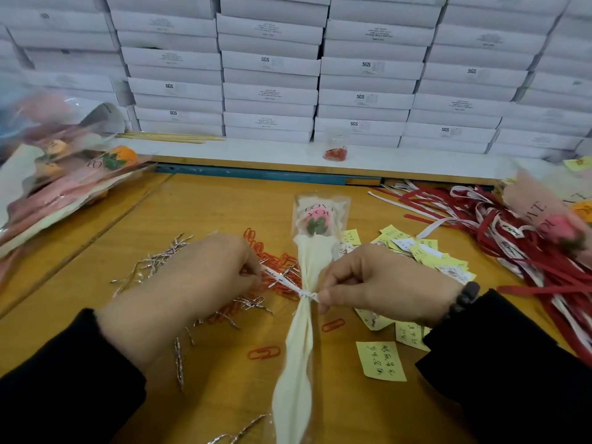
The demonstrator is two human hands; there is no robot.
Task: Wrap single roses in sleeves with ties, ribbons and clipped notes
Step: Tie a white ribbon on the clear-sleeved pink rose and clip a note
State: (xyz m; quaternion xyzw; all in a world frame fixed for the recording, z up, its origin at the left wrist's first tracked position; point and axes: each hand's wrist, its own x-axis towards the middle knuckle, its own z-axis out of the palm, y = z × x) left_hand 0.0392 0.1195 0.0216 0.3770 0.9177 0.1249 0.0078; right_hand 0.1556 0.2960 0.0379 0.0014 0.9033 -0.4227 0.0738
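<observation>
2 hands (205, 277) (378, 280) pinch ribbon (282, 280) knotted between them.

sleeves: black, long, both arms | right wrist: dark beaded bracelet (466, 298) | hands: bare

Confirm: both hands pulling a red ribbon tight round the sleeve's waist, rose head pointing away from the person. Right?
Not quite. The ribbon is white with dark print, not red; the red ribbons lie in the pile to the right. The head view shows the rest holds: left hand and right hand each pinch an end, knotted at the waist of the sleeve, and the rose points away.
</observation>
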